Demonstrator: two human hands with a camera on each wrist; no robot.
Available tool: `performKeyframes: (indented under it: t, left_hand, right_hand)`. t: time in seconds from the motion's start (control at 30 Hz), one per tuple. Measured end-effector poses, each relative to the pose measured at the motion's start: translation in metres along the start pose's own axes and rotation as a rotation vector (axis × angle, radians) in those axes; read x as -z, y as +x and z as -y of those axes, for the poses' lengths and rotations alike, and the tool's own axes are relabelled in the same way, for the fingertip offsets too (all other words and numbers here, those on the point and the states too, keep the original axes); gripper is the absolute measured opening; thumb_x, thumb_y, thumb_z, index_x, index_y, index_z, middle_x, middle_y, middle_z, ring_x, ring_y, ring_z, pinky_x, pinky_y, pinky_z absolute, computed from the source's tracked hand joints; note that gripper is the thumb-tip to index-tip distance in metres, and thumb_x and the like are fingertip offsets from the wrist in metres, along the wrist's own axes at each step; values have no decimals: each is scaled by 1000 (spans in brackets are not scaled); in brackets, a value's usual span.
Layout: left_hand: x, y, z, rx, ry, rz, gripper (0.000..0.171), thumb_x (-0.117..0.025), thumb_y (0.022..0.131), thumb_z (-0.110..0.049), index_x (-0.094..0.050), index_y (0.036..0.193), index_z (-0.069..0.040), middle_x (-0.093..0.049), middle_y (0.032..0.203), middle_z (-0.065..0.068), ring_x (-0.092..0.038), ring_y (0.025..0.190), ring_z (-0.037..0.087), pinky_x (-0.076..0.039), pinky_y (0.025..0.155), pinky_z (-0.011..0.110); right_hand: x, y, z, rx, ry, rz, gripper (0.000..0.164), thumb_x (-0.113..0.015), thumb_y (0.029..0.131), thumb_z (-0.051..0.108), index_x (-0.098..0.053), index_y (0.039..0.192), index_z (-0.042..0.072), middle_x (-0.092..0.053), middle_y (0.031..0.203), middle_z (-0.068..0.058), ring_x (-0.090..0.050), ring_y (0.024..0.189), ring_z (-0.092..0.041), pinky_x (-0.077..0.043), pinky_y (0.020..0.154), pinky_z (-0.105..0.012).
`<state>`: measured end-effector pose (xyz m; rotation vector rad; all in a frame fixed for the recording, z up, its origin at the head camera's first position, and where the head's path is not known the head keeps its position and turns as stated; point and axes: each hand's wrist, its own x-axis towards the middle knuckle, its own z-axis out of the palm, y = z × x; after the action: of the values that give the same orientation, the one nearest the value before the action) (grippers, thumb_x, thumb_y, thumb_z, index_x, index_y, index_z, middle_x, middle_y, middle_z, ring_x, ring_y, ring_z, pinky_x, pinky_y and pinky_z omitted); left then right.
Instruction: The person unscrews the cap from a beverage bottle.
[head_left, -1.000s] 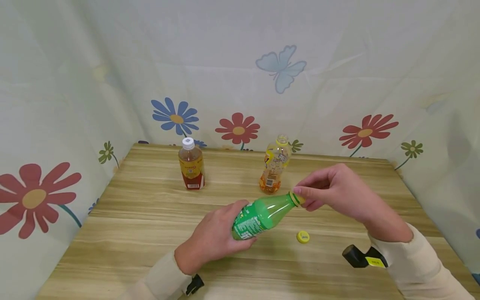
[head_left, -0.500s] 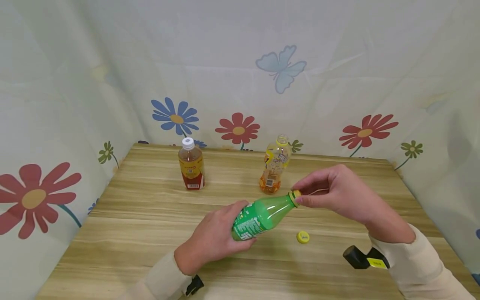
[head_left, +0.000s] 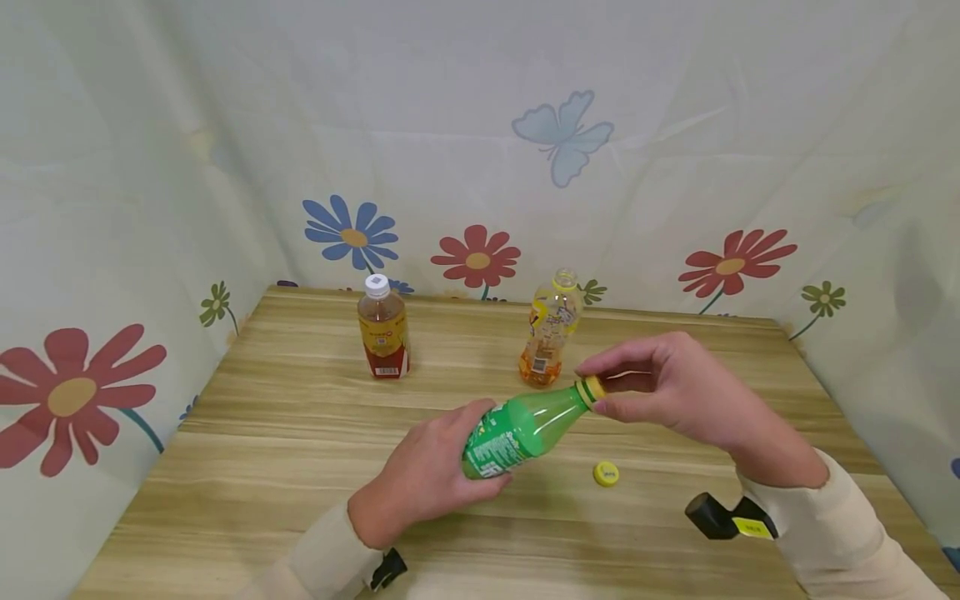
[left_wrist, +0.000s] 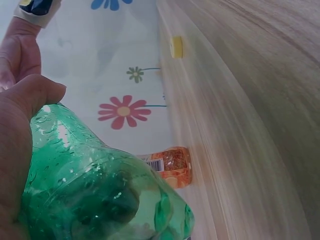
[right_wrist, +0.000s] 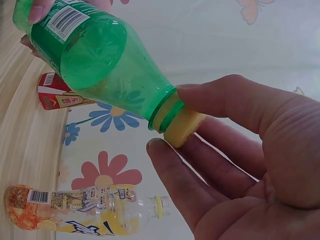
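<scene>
My left hand grips the lower part of a green soda bottle, which is tilted with its neck up to the right. Some liquid shows inside the bottle in the right wrist view. At the neck sits a yellow cap. My right hand has its thumb and fingertips around this cap. In the left wrist view, the clear green base of the bottle fills the lower left. A second yellow cap lies on the table below the bottle neck.
An uncapped clear bottle with a little orange drink stands behind the green bottle. Farther left stands a white-capped bottle with a red and yellow label. The wooden table meets a flower-printed curtain at the back and sides.
My right fingers have shifted around the cap, uncovering more of it, and have moved slightly left. My left hand and the green bottle stay almost still.
</scene>
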<state>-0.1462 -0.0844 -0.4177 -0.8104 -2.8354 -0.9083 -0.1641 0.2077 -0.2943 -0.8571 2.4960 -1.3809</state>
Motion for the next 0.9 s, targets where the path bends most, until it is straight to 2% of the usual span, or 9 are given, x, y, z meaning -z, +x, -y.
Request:
performKeyframes:
  t: [0.2, 0.3, 0.37, 0.5, 0.63, 0.9]
  left_hand:
    - [1, 1, -1, 3, 11, 6, 73, -81, 81, -53, -51, 140, -20, -69, 115, -6, -64, 91, 7, -55, 76, 25]
    - [1, 1, -1, 6, 6, 8, 73, -81, 81, -52, -51, 140, -20, -69, 115, -5, -64, 91, 7, -55, 76, 25]
    - [1, 1, -1, 2, 4, 5, 73, -82, 81, -51, -51, 139, -20, -69, 115, -5, -65, 91, 7, -55, 76, 25]
    - [1, 0, -1, -8, 9, -2, 73, -82, 81, -51, -51, 139, -19, -70, 115, -5, -65, 91, 7, -55, 76, 25]
    - [1, 0, -1, -11, 15, 0, 73, -81, 81, -51, -51, 139, -18, -70, 115, -4, -65, 91, 7, -56, 76, 25]
    - [1, 0, -2, -16, 19, 4, 73, -81, 81, -51, -51, 139, -19, -70, 116, -4, -65, 91, 8, -56, 76, 25]
  right_hand:
    - [-2, 1, -2, -28, -5, -2, 41, -83, 85, 11, -71, 124, 5, -73, 121, -13, -74, 104, -16, -60, 83, -27]
    - [-2, 1, 0, -78, -45, -32, 40, -81, 89, 17, -70, 126, 8, -72, 125, -11, -74, 106, -16, -60, 83, -27]
    - [-1, 1, 2, -130, -72, -64, 38, -78, 92, 24, -70, 126, 8, -73, 123, -9, -75, 102, -15, -60, 82, -27]
    - [0, 3, 8, -261, -36, -101, 39, -73, 96, 33, -71, 121, 3, -77, 105, -12, -77, 86, -21, -62, 77, -33]
    - [0, 4, 10, -349, 19, -81, 40, -74, 94, 36, -74, 112, 0, -76, 91, -13, -77, 79, -28, -63, 72, -39]
    - [-1, 3, 7, -270, 21, -47, 29, -77, 93, 22, -75, 107, -3, -77, 90, -12, -76, 74, -20, -63, 69, -36]
